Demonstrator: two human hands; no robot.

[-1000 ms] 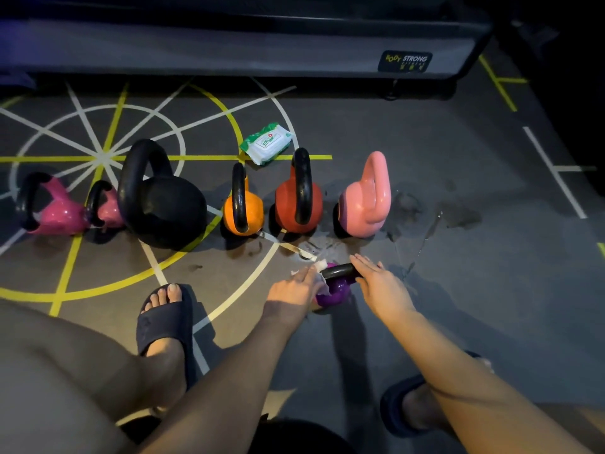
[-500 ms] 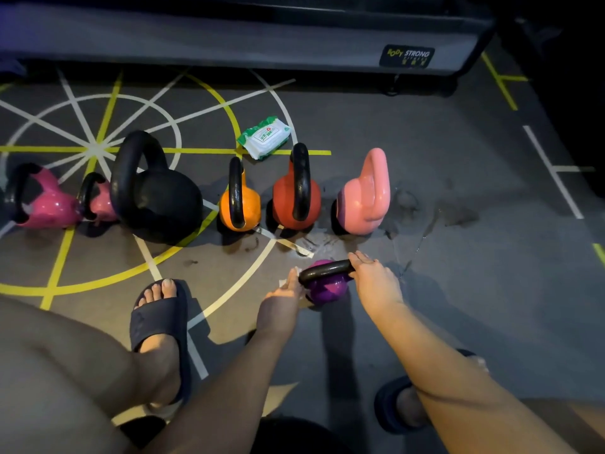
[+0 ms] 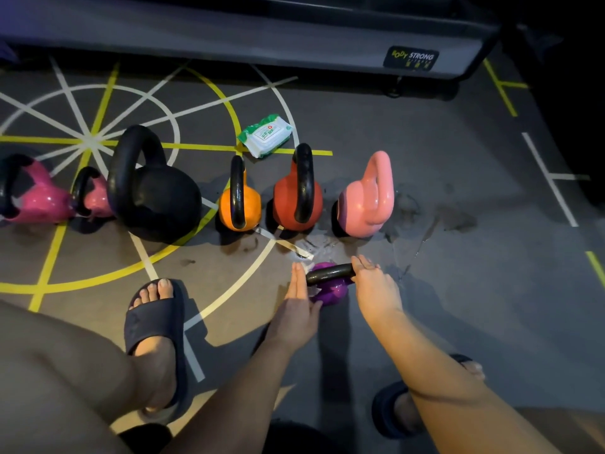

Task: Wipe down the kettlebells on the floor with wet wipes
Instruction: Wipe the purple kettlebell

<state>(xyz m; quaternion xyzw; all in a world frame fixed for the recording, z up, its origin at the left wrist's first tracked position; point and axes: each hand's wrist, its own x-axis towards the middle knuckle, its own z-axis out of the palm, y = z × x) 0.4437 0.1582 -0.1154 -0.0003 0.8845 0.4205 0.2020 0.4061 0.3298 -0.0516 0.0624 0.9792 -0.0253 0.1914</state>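
Wiping the small purple kettlebell (image 3: 330,291) on the floor.
It sits just in front of the bigger kettlebells (image 3: 294,198). The left hand (image 3: 299,299) is flat with straight fingers and presses a wet wipe (image 3: 310,269), mostly hidden, on its side. The right hand (image 3: 373,286) seems to wrap round the end of the black handle (image 3: 330,273). Next it likely needs turning, to rub the other side.

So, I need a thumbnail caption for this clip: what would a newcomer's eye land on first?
The big black kettlebell, left of centre in a bright row, with the orange kettlebell, red kettlebell and pink kettlebell to its right. Nearer the camera, the right hand grips the small purple kettlebell by its handle while the left hand presses a white wipe flat against its side.
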